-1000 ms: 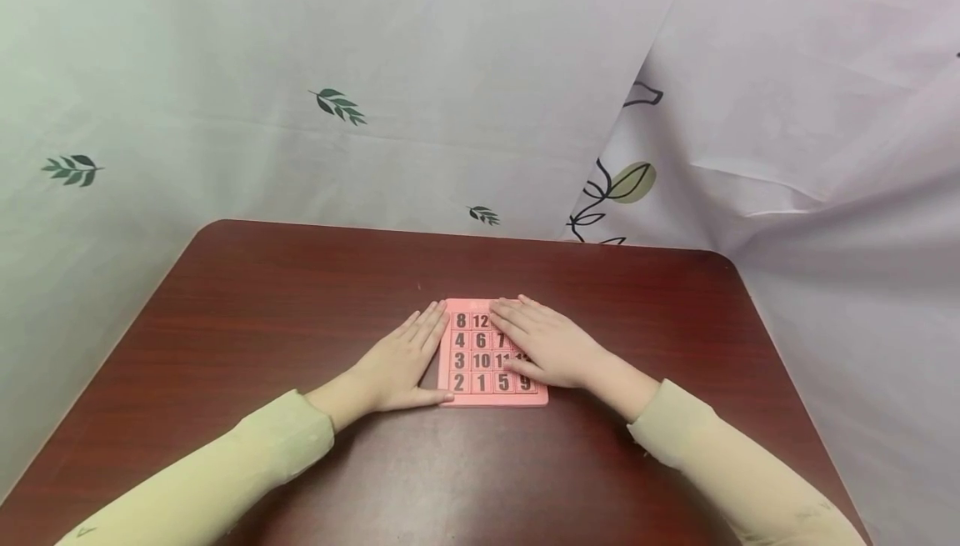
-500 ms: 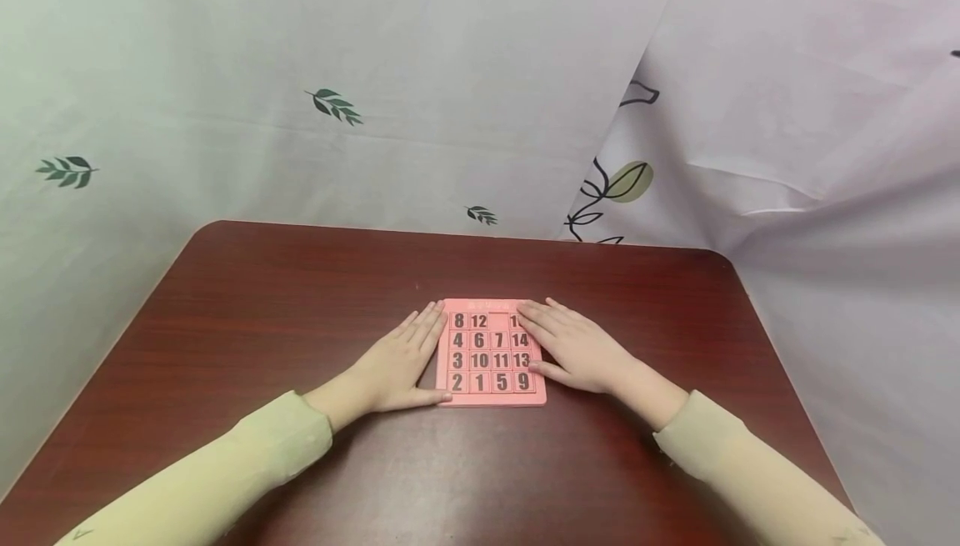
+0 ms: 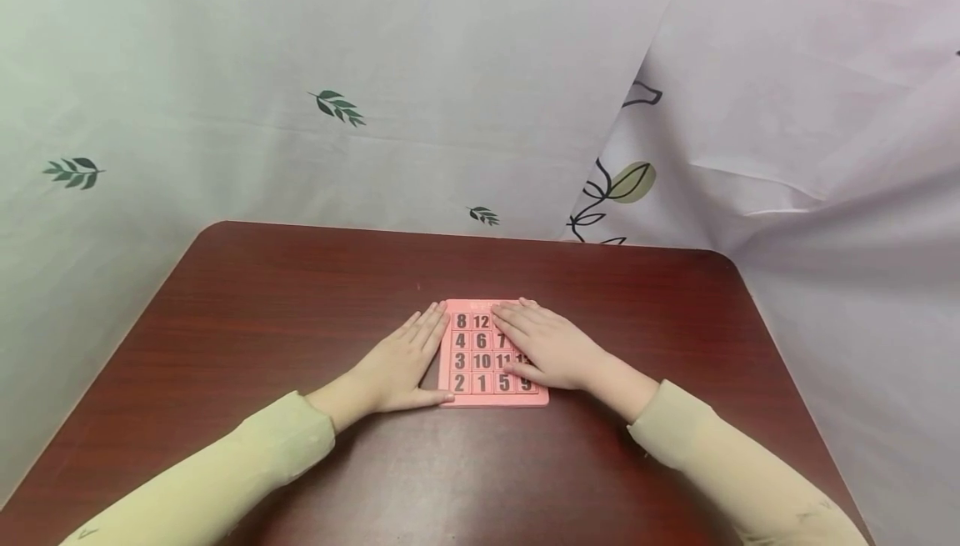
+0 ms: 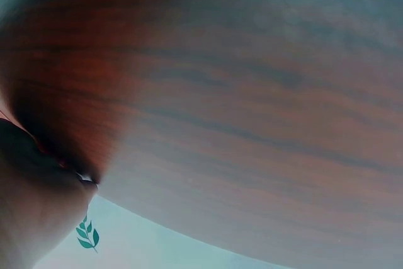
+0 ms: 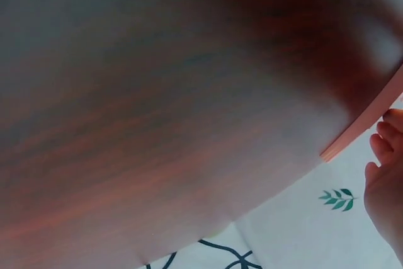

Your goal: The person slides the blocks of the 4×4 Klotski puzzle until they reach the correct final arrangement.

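A pink sliding number puzzle lies flat on the table, with black numbers on its square tiles. My left hand rests along its left side with fingers straight, the fingertips at the upper left edge and the thumb at the lower left corner. My right hand lies over the puzzle's right part with straight fingers, hiding much of the upper right tiles. In the right wrist view the puzzle's pink side edge shows beside the right hand. Part of the left hand appears in the left wrist view.
Both hands and the puzzle are on a dark red-brown wooden table with rounded far corners. Behind it hangs a pale curtain printed with green leaves, and another pale cloth hangs at the right.
My right hand slid right to the puzzle's edge half a second ago, baring a tile gap in the top row. Now it is back left over the tiles. My left hand stays put.
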`<move>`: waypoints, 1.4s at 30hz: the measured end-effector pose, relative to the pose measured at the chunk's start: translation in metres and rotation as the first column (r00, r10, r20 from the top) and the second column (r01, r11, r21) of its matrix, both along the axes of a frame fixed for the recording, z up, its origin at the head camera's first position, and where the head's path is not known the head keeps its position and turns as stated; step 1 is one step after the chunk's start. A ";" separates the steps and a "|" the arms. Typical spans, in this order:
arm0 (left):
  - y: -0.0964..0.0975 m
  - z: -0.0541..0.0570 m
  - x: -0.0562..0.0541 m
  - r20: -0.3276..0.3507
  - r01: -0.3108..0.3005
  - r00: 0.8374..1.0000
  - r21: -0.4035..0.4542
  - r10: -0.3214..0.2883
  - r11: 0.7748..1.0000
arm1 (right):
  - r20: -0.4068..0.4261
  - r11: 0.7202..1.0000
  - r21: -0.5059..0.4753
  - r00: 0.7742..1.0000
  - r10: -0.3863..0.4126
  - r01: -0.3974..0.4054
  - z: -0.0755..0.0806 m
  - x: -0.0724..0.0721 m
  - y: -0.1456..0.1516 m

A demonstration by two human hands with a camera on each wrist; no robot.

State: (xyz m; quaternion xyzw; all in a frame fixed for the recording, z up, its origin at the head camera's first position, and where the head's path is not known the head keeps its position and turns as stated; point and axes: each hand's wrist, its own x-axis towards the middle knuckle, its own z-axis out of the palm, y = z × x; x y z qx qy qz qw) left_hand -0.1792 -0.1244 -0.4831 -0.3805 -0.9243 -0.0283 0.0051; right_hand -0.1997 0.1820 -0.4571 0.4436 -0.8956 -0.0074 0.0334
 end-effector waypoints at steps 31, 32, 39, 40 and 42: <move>0.000 -0.001 -0.002 -0.015 0.004 1.000 -0.005 -0.004 1.000 | -0.012 0.998 0.005 0.998 -0.055 0.055 -0.005 0.009 0.041; 0.000 -0.002 -0.001 -0.015 0.004 1.000 -0.004 -0.004 1.000 | -0.003 0.998 0.003 0.998 -0.061 0.061 -0.005 0.008 0.040; 0.000 -0.002 -0.001 -0.018 0.005 1.000 -0.001 -0.005 1.000 | -0.017 0.999 -0.031 0.999 -0.031 0.031 -0.006 0.011 0.041; 0.000 -0.001 0.000 -0.018 0.005 1.000 -0.002 -0.005 1.000 | -0.029 0.999 -0.036 0.999 -0.016 0.014 -0.007 0.014 0.042; 0.000 -0.001 0.000 -0.018 0.005 1.000 -0.005 -0.005 1.000 | -0.055 0.998 -0.051 0.998 0.020 -0.022 -0.008 0.020 0.043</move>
